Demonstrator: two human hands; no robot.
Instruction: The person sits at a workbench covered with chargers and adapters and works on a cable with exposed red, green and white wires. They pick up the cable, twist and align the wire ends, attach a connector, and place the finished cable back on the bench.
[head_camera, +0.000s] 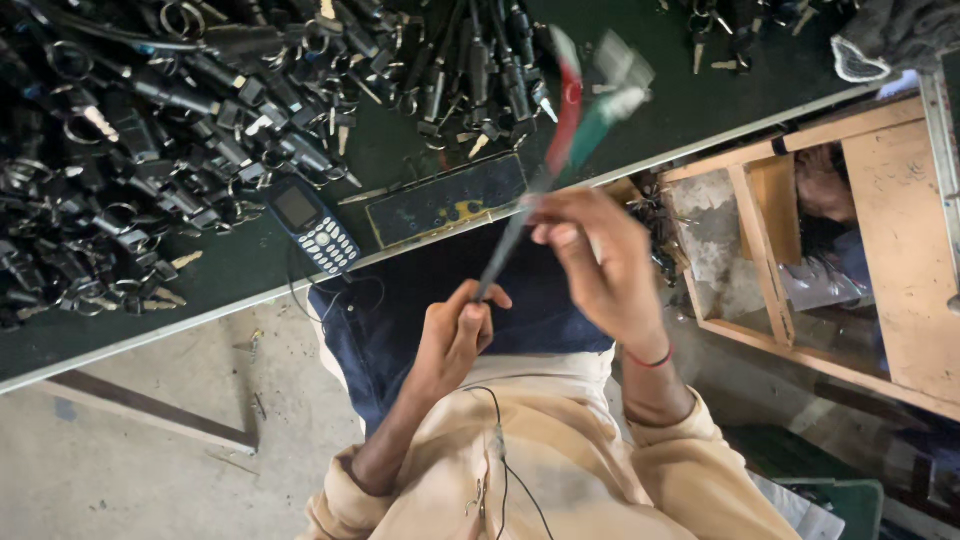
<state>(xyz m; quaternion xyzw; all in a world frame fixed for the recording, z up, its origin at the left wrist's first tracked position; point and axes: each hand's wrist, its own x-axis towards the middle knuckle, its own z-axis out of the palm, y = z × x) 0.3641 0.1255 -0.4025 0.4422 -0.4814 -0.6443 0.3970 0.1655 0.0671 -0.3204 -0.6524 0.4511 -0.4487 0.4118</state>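
Hands grip one bundle of red, green and white wires (570, 125) slanting from frame centre toward upper right, left hand (455, 335) fisted on its lower end, right hand (590, 260) pinching just above, over the dark table (690, 100).

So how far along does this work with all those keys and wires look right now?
Already on the table: a big heap of black key-and-ring assemblies, though whether they are finished cannot be told. In hand: the left hand grips the lower end of a thin bundle of red, green and grey wires, while the right hand pinches it higher up; its top is blurred. How much is left cannot be judged.
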